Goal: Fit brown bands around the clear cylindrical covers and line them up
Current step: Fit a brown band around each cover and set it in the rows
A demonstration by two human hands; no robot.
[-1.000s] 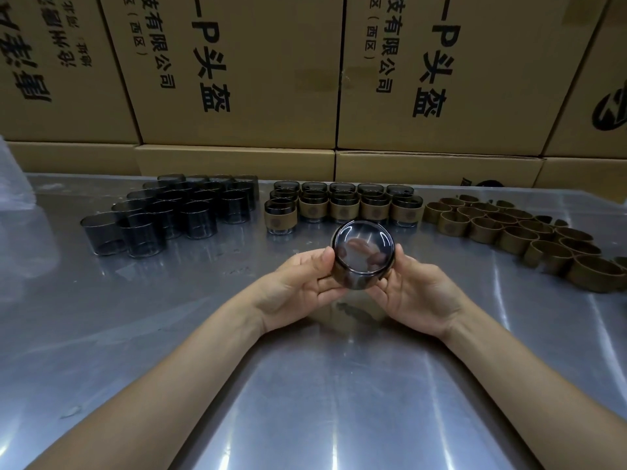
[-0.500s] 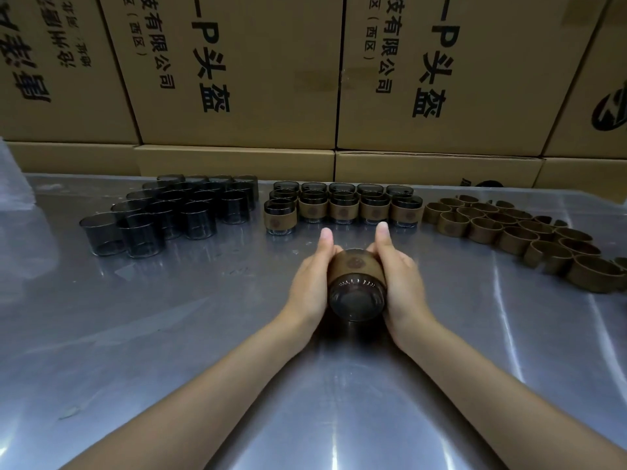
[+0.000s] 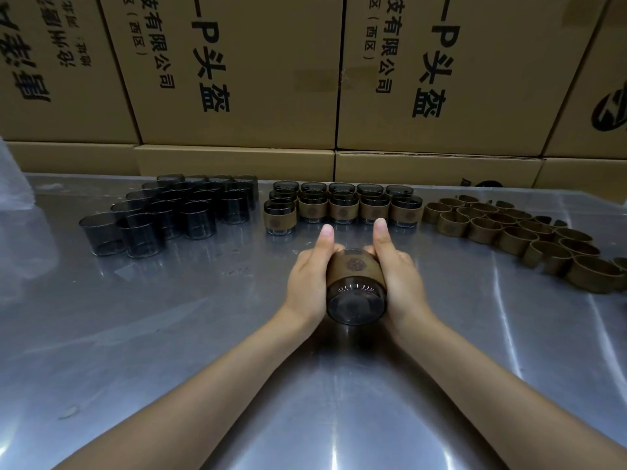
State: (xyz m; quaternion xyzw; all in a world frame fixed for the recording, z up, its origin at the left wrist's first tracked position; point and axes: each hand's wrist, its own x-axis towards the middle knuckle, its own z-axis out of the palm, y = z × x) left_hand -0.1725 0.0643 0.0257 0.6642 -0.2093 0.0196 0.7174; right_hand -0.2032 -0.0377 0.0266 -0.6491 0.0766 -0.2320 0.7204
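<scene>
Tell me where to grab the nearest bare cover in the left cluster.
Grip the nearest bare cover by its curved sides, coming from the front and above: it stands upright with its open rim up, neighbours crowd its left and back, and bare table lies in front.

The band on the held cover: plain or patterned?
Brown band with a dark round emblem printed on it, seen in the head view.

A smoky clear cover [image 3: 356, 301] lies on its side wearing a brown band [image 3: 354, 269], just before the banded row [image 3: 342, 206].
</scene>
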